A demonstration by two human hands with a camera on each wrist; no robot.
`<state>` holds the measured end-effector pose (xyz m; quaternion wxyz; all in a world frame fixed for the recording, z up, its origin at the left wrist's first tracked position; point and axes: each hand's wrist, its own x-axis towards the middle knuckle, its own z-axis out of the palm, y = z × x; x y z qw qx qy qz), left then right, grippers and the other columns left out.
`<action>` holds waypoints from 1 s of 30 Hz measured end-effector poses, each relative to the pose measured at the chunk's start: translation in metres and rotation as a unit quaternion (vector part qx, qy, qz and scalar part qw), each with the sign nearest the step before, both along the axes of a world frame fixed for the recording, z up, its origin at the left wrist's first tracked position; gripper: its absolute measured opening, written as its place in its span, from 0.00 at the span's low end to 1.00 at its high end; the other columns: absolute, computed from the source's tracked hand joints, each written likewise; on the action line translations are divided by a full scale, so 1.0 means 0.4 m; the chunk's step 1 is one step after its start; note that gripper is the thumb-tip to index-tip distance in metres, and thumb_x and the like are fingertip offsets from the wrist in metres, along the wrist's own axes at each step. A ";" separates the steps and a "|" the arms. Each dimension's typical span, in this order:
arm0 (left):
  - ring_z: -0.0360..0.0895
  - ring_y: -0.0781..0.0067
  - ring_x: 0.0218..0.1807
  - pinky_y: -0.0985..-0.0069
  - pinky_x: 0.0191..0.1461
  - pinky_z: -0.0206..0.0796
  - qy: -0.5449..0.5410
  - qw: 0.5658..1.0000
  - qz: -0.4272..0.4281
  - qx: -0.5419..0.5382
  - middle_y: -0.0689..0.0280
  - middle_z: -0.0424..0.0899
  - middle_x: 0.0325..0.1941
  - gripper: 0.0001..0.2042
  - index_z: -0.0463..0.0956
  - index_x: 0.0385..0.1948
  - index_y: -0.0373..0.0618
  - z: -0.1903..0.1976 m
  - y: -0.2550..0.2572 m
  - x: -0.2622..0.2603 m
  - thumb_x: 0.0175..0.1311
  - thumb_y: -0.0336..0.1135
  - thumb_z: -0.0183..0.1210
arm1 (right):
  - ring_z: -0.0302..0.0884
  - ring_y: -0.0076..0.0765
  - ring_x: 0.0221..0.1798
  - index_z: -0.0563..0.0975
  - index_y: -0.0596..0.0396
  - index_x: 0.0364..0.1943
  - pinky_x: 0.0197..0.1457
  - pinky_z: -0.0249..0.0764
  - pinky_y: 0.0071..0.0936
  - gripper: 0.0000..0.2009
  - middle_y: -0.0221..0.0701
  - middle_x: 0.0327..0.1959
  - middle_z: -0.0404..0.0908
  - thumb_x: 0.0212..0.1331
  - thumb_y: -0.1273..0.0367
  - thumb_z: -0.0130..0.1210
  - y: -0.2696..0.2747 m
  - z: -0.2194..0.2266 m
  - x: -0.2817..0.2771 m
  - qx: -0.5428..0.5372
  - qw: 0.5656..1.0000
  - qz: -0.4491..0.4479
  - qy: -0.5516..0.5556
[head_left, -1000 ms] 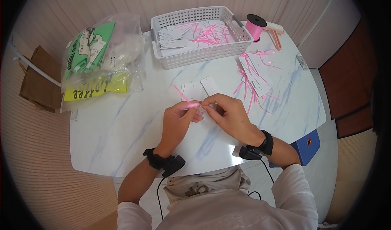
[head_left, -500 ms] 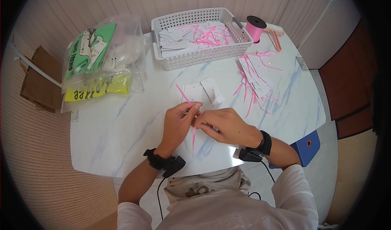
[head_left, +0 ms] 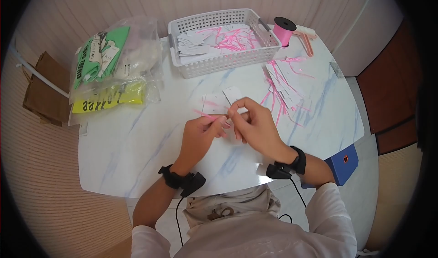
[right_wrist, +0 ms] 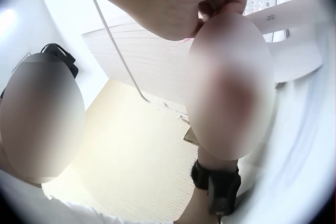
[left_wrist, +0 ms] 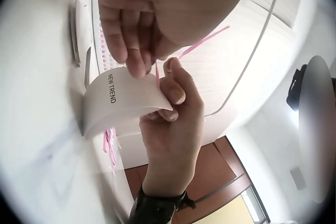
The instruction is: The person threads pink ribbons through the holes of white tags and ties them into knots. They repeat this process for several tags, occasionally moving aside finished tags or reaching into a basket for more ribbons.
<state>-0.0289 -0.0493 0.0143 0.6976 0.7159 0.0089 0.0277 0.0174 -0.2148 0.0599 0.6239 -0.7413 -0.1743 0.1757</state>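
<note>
In the head view my left hand (head_left: 197, 137) pinches a pink ribbon (head_left: 204, 115) between thumb and fingertips. Close beside it my right hand (head_left: 259, 131) has thumb and index finger pinched on the ribbon. The left wrist view shows a curved white paper tag (left_wrist: 126, 95) printed NEW TREND at the fingers of both hands. One pink ribbon end (left_wrist: 206, 40) sticks out past the right thumb there. Beyond the hands, more white tags (head_left: 232, 93) lie on the table. A blurred oval covers much of the left hand in the right wrist view.
A white perforated basket (head_left: 228, 62) at the back holds tags and pink ribbons. To its right stand a pink ribbon spool (head_left: 284, 32) and a pink-handled tool (head_left: 307, 45). Ribboned tags (head_left: 285, 82) are piled at right. Plastic-bagged clothes (head_left: 102, 57) lie at left.
My right hand first dipped toward me, drawing a ribbon end down, then rose back up and slightly away from the left hand. The left hand stays nearly in place, and the ribbon is blurred.
</note>
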 end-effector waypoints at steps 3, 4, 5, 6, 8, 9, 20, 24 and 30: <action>0.79 0.79 0.28 0.82 0.33 0.70 0.034 0.999 0.031 0.003 0.65 0.84 0.28 0.12 0.81 0.40 0.34 -0.011 0.011 0.014 0.66 0.35 0.55 | 0.72 0.20 0.15 0.73 0.61 0.37 0.17 0.63 0.19 0.10 0.30 0.15 0.77 0.64 0.66 0.50 0.011 -0.027 0.035 -0.048 0.998 0.020 0.041; 0.79 0.79 0.28 0.82 0.32 0.70 0.028 0.999 0.045 -0.004 0.65 0.84 0.28 0.12 0.81 0.39 0.34 -0.010 0.012 0.014 0.66 0.36 0.56 | 0.73 0.21 0.16 0.73 0.61 0.37 0.18 0.64 0.18 0.11 0.31 0.16 0.78 0.64 0.65 0.50 0.020 -0.047 0.040 -0.032 0.998 0.025 0.048; 0.79 0.79 0.28 0.82 0.32 0.70 0.024 0.999 0.042 -0.004 0.65 0.84 0.28 0.12 0.81 0.39 0.34 -0.007 0.012 0.015 0.66 0.36 0.56 | 0.74 0.21 0.16 0.73 0.61 0.38 0.18 0.65 0.18 0.12 0.32 0.17 0.78 0.64 0.64 0.50 0.024 -0.058 0.044 -0.016 0.998 0.028 0.054; 0.78 0.80 0.27 0.82 0.31 0.69 0.007 0.997 0.069 0.016 0.65 0.83 0.27 0.12 0.81 0.37 0.34 -0.005 0.011 0.014 0.66 0.36 0.56 | 0.74 0.21 0.16 0.73 0.61 0.38 0.18 0.65 0.18 0.12 0.32 0.17 0.78 0.64 0.64 0.50 0.026 -0.062 0.048 -0.017 0.998 0.026 0.051; 0.78 0.80 0.26 0.82 0.31 0.69 -0.011 0.994 0.100 0.035 0.65 0.83 0.27 0.12 0.81 0.36 0.34 -0.006 0.013 0.013 0.65 0.36 0.57 | 0.76 0.23 0.18 0.74 0.62 0.39 0.20 0.66 0.17 0.12 0.33 0.19 0.80 0.63 0.64 0.51 0.035 -0.070 0.052 0.007 0.988 0.043 0.150; 0.78 0.80 0.25 0.82 0.30 0.68 -0.009 0.992 0.115 0.045 0.64 0.83 0.26 0.11 0.81 0.35 0.34 -0.008 0.015 0.015 0.65 0.35 0.58 | 0.76 0.23 0.18 0.74 0.62 0.39 0.20 0.66 0.17 0.12 0.33 0.19 0.80 0.63 0.64 0.51 0.040 -0.087 0.055 0.007 0.988 0.047 0.148; 0.73 0.81 0.29 0.82 0.29 0.64 -0.109 0.976 0.125 0.143 0.67 0.77 0.31 0.05 0.83 0.31 0.37 -0.010 0.032 0.032 0.58 0.28 0.62 | 0.75 0.18 0.24 0.80 0.63 0.35 0.26 0.70 0.16 0.11 0.28 0.22 0.80 0.61 0.67 0.53 0.046 -0.145 0.014 0.039 0.991 0.071 0.110; 0.77 0.80 0.32 0.83 0.30 0.66 -0.111 0.989 0.041 0.088 0.66 0.79 0.34 0.05 0.83 0.33 0.37 -0.008 0.043 0.028 0.59 0.28 0.60 | 0.73 0.17 0.25 0.80 0.63 0.35 0.29 0.70 0.17 0.11 0.28 0.22 0.79 0.61 0.67 0.52 0.043 -0.130 0.001 0.035 0.994 0.089 0.050; 0.78 0.77 0.36 0.81 0.38 0.68 -0.120 0.987 0.019 0.106 0.61 0.83 0.36 0.08 0.80 0.40 0.37 0.002 0.037 0.028 0.64 0.27 0.54 | 0.72 0.17 0.23 0.80 0.63 0.33 0.28 0.68 0.16 0.13 0.27 0.21 0.78 0.63 0.65 0.53 0.037 -0.117 0.019 0.055 0.996 0.059 0.045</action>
